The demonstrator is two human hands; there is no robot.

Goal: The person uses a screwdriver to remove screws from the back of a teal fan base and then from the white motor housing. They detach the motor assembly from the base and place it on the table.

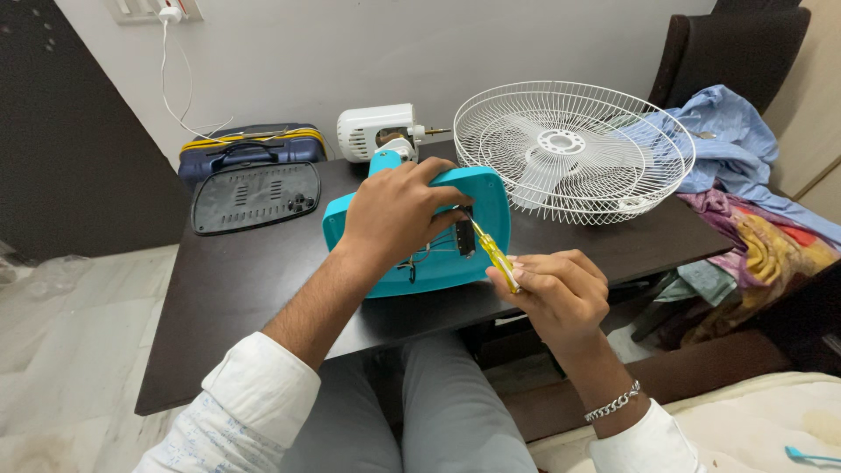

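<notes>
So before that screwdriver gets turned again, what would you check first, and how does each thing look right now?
1. Left hand grips the turquoise fan base: ok.
2. Right hand holds the yellow screwdriver: ok.
3. Tip seated in a screw: cannot tell, hidden by fingers.
4. Loose wires away from the tip: not ok, close by.
5. Base resting on the dark table: ok.
6. White fan guard apart from the hands: ok.

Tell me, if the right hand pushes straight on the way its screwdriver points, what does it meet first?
The right hand aims the yellow screwdriver up-left into the open underside of the teal fan base. First in line is probably the small black part inside, close to the tip; depth is unclear.
</notes>
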